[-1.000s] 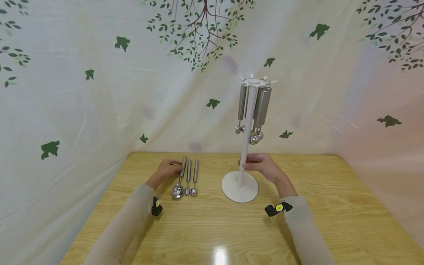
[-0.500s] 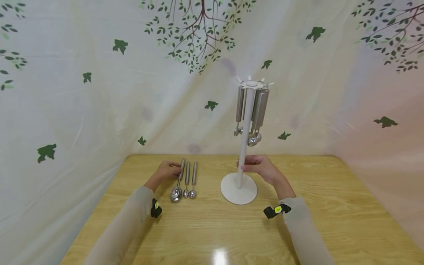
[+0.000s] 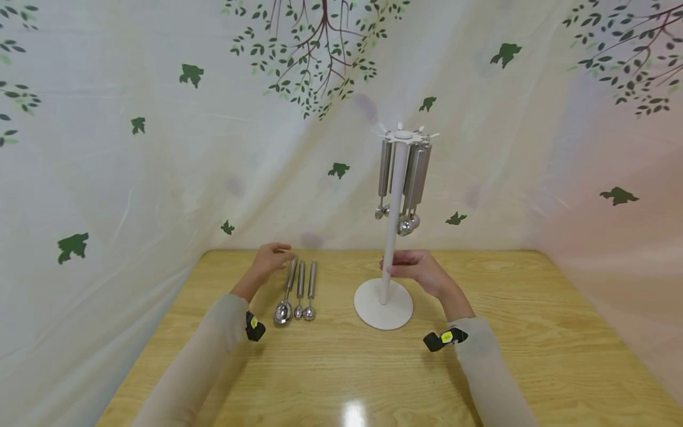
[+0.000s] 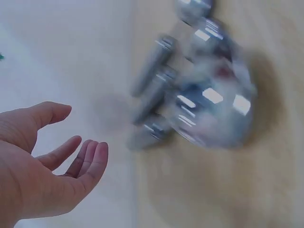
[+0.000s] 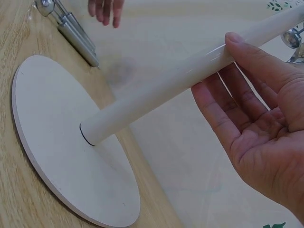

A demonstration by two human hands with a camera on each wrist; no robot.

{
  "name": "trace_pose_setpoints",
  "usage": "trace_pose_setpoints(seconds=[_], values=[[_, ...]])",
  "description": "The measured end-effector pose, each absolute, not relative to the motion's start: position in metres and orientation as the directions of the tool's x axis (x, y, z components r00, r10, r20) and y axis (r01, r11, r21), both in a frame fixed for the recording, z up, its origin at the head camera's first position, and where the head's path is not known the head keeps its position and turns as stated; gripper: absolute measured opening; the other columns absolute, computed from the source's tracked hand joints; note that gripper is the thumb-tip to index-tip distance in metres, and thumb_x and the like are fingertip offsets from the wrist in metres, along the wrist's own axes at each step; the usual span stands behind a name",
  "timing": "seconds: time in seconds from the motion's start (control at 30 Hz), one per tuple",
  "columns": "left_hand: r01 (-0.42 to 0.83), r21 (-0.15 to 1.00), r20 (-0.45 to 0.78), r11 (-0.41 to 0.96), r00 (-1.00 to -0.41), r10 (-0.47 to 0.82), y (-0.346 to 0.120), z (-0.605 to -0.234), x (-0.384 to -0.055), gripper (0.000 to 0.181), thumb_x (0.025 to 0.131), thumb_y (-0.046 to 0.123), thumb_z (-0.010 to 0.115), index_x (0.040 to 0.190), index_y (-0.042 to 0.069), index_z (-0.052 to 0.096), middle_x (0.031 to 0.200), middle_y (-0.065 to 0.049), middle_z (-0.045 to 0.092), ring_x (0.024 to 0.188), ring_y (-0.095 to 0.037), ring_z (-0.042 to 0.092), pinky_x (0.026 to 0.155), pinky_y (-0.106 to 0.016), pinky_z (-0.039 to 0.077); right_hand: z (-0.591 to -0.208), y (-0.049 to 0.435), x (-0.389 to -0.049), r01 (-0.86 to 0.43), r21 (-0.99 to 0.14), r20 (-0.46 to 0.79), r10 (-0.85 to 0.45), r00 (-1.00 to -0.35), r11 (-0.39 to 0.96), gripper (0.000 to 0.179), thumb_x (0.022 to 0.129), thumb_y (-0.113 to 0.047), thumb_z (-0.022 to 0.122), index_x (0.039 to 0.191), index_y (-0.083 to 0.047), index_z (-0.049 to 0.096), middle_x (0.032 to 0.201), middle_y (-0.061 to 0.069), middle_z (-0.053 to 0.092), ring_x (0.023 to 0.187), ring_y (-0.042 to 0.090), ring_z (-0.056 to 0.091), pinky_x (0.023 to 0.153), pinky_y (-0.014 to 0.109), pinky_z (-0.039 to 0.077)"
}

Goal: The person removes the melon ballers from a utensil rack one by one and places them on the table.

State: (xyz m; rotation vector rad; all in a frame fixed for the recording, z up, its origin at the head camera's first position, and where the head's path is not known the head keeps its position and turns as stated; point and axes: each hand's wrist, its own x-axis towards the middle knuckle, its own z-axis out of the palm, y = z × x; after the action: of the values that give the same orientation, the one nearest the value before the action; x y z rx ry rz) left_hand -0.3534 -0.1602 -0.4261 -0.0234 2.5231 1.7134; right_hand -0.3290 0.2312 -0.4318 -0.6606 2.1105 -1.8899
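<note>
Three steel utensils with tubular handles lie side by side on the table at left, bowls toward me: a large oval scoop [image 3: 283,312], a small scoop [image 3: 299,311] and a small round-bowled one [image 3: 309,312]. My left hand [image 3: 268,261] hovers by the large scoop's handle end. In the left wrist view its fingers [image 4: 92,166] are loosely bent with nothing between them. A white utensil stand [image 5: 156,90] with a round base [image 5: 61,137] rises right of the scoops. My right hand [image 3: 427,274] holds its pole low down between thumb and fingers.
Several steel utensils [image 3: 420,175] hang from the stand's hooked top [image 3: 404,135], mostly on its right and back. The wooden table [image 3: 331,367] ends at a pale curtain [image 3: 256,148] printed with leaves. Black straps with cameras sit on both wrists.
My left hand has let go of the large scoop's handle and risen slightly up and away. The right hand stays on the pole. The whole view has shifted slightly as the head moved.
</note>
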Motion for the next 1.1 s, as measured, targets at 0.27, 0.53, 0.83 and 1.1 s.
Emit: trace_pose_setpoints(seconds=[0.27,0.53,0.83,1.1], values=[[0.146,0.969,0.110,0.199,-0.977,0.183,-0.118,-0.357,-0.352,0.050,0.102,0.012,0.062,0.147,-0.002,0.048,0.139,-0.027,0.055,0.128,-0.041,0.057,0.108,-0.045,0.053,-0.431,0.231,-0.330,-0.169,-0.983,0.115,-0.474,-0.873,0.072,0.038,0.093,-0.007,0.073,0.128,0.007,0.065,0.116,0.011,0.077,0.107,0.015,0.073,0.096,0.029,0.059],[0.322,0.947,0.300,0.022,-0.903,0.307,-0.075,-0.304,-0.343,0.046,0.099,0.004,0.064,0.144,0.002,0.054,0.137,-0.027,0.058,0.128,-0.040,0.059,0.106,-0.038,0.055,-0.431,0.231,-0.330,-0.179,-0.981,0.122,-0.477,-0.871,0.075,0.039,0.093,-0.008,0.073,0.128,0.008,0.064,0.117,0.011,0.076,0.107,0.015,0.073,0.096,0.029,0.059],[0.409,0.907,0.417,-0.099,-0.843,0.339,-0.031,-0.264,-0.340,0.045,0.096,-0.001,0.067,0.139,-0.001,0.058,0.135,-0.022,0.064,0.120,-0.027,0.067,0.104,-0.035,0.056,-0.432,0.232,-0.331,-0.190,-0.980,0.140,-0.487,-0.862,0.055,0.040,0.095,-0.004,0.070,0.129,0.013,0.060,0.117,0.010,0.076,0.107,0.014,0.073,0.096,0.029,0.059],[0.421,0.895,0.447,-0.150,-0.836,0.318,-0.012,-0.249,-0.341,0.044,0.095,-0.004,0.067,0.138,-0.003,0.059,0.136,-0.023,0.064,0.122,-0.030,0.066,0.105,-0.036,0.056,-0.429,0.231,-0.329,-0.185,-0.981,0.133,-0.482,-0.866,0.062,0.042,0.094,-0.006,0.071,0.130,0.013,0.060,0.116,0.011,0.076,0.106,0.014,0.073,0.095,0.029,0.060]])
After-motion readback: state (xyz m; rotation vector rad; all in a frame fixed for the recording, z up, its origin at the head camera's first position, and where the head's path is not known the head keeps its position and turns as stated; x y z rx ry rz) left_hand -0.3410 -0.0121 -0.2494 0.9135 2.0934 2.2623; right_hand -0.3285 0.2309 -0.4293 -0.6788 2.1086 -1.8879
